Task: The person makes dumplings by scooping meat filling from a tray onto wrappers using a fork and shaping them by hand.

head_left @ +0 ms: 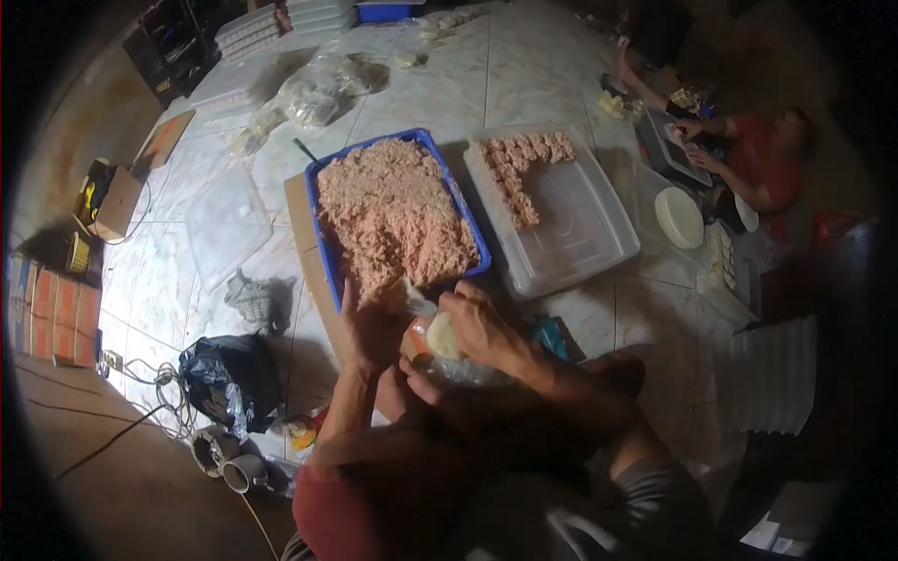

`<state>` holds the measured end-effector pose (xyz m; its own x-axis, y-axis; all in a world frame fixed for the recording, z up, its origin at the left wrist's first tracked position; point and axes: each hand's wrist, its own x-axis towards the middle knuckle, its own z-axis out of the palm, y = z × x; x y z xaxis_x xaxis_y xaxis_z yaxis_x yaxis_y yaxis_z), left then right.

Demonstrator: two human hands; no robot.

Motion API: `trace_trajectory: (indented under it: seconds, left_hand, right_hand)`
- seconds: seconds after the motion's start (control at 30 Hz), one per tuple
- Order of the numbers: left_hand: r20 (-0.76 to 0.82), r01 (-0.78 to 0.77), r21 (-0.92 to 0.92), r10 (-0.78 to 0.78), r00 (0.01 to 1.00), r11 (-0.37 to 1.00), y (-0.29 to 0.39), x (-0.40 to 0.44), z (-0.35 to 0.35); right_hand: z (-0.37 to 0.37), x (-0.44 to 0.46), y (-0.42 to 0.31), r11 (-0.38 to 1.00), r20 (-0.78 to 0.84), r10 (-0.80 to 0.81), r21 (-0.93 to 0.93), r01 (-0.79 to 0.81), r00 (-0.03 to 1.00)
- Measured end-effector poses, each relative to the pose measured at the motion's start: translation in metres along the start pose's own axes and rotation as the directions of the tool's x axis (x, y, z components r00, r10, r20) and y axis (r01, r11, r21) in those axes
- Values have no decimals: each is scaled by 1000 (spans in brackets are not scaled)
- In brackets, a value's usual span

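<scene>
A blue tray point(474, 230) full of pink minced filling point(393, 210) lies in front of me. At its near edge is my left hand point(372, 327), palm turned up, thumb raised and fingers curled at a small pale piece point(417, 297). My right hand point(479, 327) is closed just right of that piece; its fingertips hide what they hold. Below and between the hands sit round pale wrappers point(443, 337) on clear plastic. Right of the tray, a translucent container point(582, 234) holds rows of small filled pieces point(510, 178) along its far and left sides.
Plastic bags point(323, 89) lie on the tiled floor beyond the tray. A black bag point(229, 383), cables and cups point(245, 472) are at the left. Another person point(762, 168) in red works at the right, near a round white lid point(679, 218). Cardboard boxes point(56, 313) stand far left.
</scene>
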<state>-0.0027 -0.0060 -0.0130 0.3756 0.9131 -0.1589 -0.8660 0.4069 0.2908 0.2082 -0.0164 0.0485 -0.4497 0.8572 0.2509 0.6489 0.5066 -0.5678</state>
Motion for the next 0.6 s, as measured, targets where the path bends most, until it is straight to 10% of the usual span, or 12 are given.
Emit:
trace_trajectory:
  seconds: [0.03, 0.27, 0.53, 0.6]
  left_hand:
    - [-205, -82, 28, 86, 975, 996, -5, -7, 33]
    - [-220, -102, 206, 148, 964, 973, 5, -25, -13]
    - [-40, 110, -164, -118, 992, 980, -15, -66, -28]
    - [-124, 105, -53, -111, 986, 993, -15, -70, -28]
  right_hand:
    - [-9, 5, -10, 998, 24, 64, 20, -64, 998]
    - [-19, 36, 21, 989, 183, -92, 131, 69, 979]
    - [40, 135, 86, 828, -66, -336, -497, 261, 939]
    - [70, 144, 99, 683, 130, -308, -659, 314, 942]
